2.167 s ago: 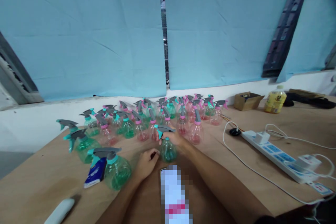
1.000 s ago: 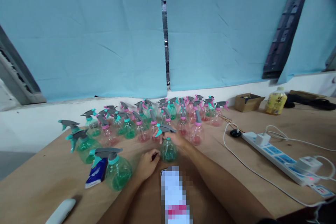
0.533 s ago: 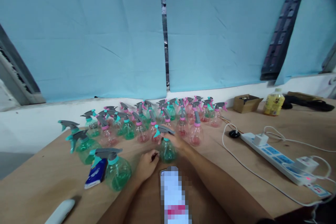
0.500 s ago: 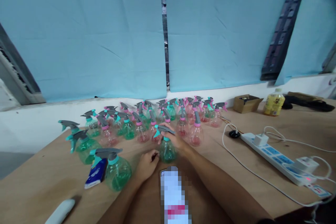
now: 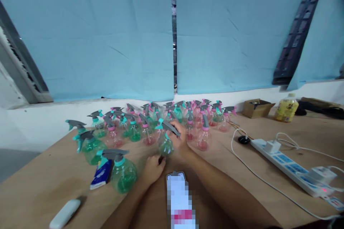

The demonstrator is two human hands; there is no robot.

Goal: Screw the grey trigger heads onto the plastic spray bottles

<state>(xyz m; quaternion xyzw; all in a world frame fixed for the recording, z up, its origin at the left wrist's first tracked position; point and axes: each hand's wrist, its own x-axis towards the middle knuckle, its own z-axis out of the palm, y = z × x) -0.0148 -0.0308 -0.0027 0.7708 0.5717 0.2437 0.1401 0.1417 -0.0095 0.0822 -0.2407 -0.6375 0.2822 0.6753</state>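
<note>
My right hand (image 5: pixel 179 135) is closed around the neck of a green spray bottle (image 5: pixel 165 146) with a grey and teal trigger head. This bottle leans, its head pointing up and left, and seems raised off the table. Just below it, my left hand (image 5: pixel 154 168) rests by the tabletop with its fingers curled. A small dark patch shows between thumb and fingers; whether it is an object or shadow I cannot make out. Left of that hand stands another green spray bottle (image 5: pixel 124 177). Behind my hands, green and pink spray bottles (image 5: pixel 148 136) stand in a crowd.
A phone (image 5: pixel 178 200) lies in front of me. On the left are a blue packet (image 5: pixel 101 175) and a white oblong device (image 5: pixel 65 214). To the right, a power strip (image 5: pixel 286 166) trails white cables. A cardboard box (image 5: pixel 258 109) and a yellow-labelled bottle (image 5: pixel 287 108) stand farther back.
My right hand has raised the green spray bottle slightly and tilted it. My left hand stays low with curled fingers. The whole view has shifted slightly.
</note>
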